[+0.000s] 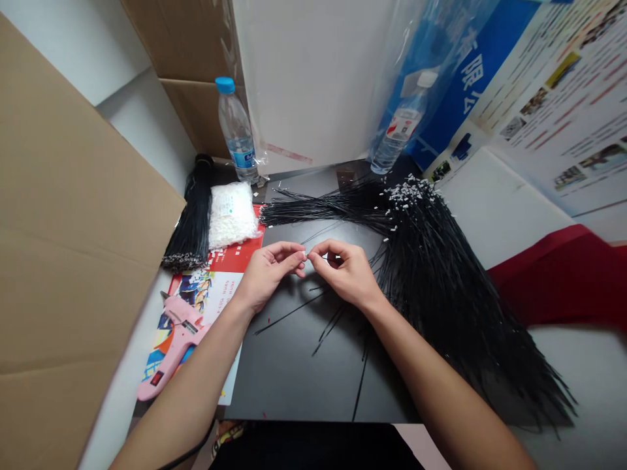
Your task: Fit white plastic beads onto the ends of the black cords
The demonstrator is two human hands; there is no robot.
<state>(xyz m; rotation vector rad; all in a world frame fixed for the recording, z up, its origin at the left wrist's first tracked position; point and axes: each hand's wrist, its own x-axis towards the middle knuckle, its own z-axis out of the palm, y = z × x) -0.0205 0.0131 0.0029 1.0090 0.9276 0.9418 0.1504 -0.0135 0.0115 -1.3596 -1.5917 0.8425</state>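
My left hand (272,269) pinches a small white connector (304,254) between thumb and fingers above the middle of the dark table. Facing it, my right hand (347,269) is closed in a pinch on a thin black wire at the connector, the fingertips of both hands almost meeting. Just beyond the hands lies a bundle of black wires (313,210). To the right, a large pile of black wires (435,281) has many white connectors (409,192) at its far end. A few loose wires (289,316) lie below my hands.
At the left are a bag of white pieces (232,212), a tied wire bundle (189,225) and a pink glue gun (176,343) on a printed sheet (229,287). Two water bottles (238,134) (401,124) stand at the back. A cardboard panel (73,215) borders the left side.
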